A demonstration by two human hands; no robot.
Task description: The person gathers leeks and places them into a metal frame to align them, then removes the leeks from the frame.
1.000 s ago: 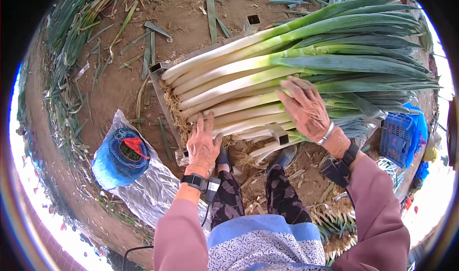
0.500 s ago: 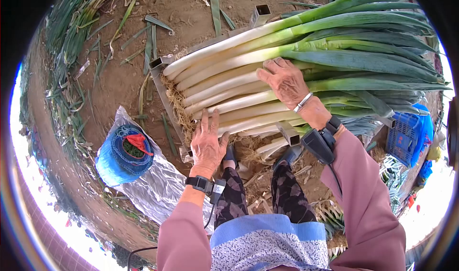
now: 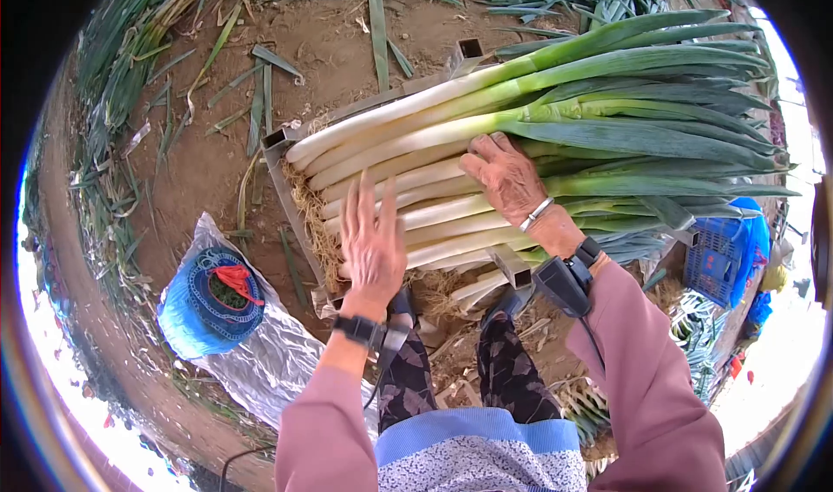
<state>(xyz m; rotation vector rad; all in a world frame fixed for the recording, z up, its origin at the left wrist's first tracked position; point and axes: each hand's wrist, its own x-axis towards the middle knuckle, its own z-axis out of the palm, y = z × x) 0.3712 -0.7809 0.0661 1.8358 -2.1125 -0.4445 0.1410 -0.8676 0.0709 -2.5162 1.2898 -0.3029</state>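
A row of long leeks (image 3: 408, 141), white stalks to the left and green leaves to the right, lies side by side on a metal frame (image 3: 286, 180). Their hairy roots (image 3: 308, 214) line up at the left end. My right hand (image 3: 512, 184) is palm down on the middle of the row, its bent fingers closed round a stalk where white turns green. Over the lower root ends is my left hand (image 3: 373, 245), fingers stretched and spread, slightly blurred, with nothing in it.
A blue-wrapped bundle (image 3: 208, 305) with a red strip on top stands on silvery sheeting (image 3: 278, 353) at left. Square metal posts rise at the frame's corners. A blue crate (image 3: 711, 262) sits at right; loose leaves (image 3: 260, 101) litter the soil, and more leeks (image 3: 482, 291) lie near my feet.
My left hand has lifted from the lower stalks and moved up over the root ends, fingers spreading. My right hand stays on the row. The view has shifted slightly.
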